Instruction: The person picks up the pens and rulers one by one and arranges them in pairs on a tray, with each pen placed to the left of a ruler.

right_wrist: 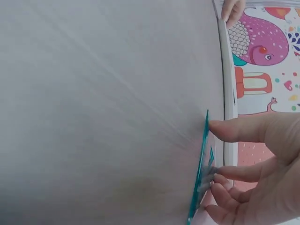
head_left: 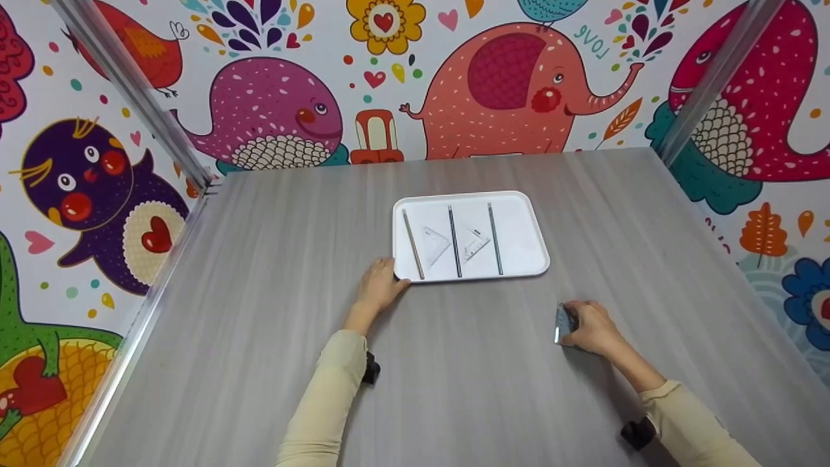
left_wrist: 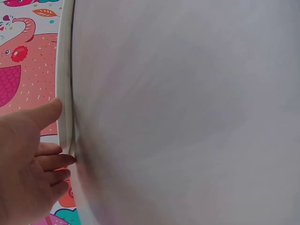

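Observation:
A white rectangular tray lies on the table, holding three pencils, among them a dark middle pencil. Between the pencils are a clear set square and a second clear set square. My left hand grips the tray's near left corner, the thumb at the rim in the left wrist view. To the right of the tray and nearer to me, my right hand pinches a transparent triangular set square. Its teal edge shows in the right wrist view, tilted up between thumb and fingers.
The grey wood-grain table is bounded by walls printed with cartoon animals. Metal posts, such as the left post, rise at the far corners. A metal rail runs along the table's left edge.

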{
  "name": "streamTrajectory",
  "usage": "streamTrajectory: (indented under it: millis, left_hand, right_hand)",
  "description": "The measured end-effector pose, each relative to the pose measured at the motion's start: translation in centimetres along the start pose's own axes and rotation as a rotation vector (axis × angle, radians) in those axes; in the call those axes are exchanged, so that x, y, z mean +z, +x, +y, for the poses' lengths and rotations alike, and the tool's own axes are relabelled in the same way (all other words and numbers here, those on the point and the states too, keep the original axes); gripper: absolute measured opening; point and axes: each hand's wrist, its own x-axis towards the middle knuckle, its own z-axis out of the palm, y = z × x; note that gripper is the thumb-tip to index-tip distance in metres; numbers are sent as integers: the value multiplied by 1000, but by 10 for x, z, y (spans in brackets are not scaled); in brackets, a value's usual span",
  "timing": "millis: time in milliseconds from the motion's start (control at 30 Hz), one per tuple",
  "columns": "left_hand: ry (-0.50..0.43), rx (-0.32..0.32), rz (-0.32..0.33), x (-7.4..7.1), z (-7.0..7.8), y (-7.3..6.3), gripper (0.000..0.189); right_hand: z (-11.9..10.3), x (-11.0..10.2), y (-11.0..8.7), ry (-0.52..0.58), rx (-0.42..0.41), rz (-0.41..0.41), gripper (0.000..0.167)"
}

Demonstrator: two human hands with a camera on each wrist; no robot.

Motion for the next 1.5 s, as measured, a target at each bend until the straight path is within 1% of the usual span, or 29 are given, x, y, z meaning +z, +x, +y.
streamTrajectory:
  millis: [100, 200, 433, 500, 633, 733, 833, 967, 1200, 1333, 1500]
  left_hand:
    - [-2, 0, 5, 0, 0, 0, 55]
    - [-10, -2, 8, 1, -1, 1, 54]
    - [-11, -8, -7, 1, -1, 0, 57]
    - [-10, -1, 3, 1, -1, 0, 56]
    - [3, 12, 21, 1, 0, 0, 54]
    - [11, 11, 22, 1, 0, -1, 56]
    - [11, 7, 22, 1, 0, -1, 57]
    - [11, 16, 37, 1, 0, 0, 54]
    - [5, 33, 48, 2, -1, 0, 52]
    - [-1, 32, 46, 1, -1, 0, 50]
    - [6, 36, 46, 1, -1, 0, 51]
  right_hand:
    - [0, -2, 4, 36, 16, -34, 61]
    - [-1, -4, 8, 74, 15, -65, 59]
    - [0, -6, 11, 147, 43, -130, 58]
    - [1, -7, 11, 176, 41, -137, 57]
    - [3, -7, 10, 211, 13, -132, 54]
    - [4, -7, 9, 218, 3, -129, 52]
    - [6, -6, 9, 217, 12, -122, 52]
    - [7, -5, 8, 206, 12, -113, 51]
    - [7, -6, 3, 188, 21, -51, 48]
    - [5, -6, 0, 147, 9, 4, 55]
    - [3, -4, -4, 36, -10, 83, 69]
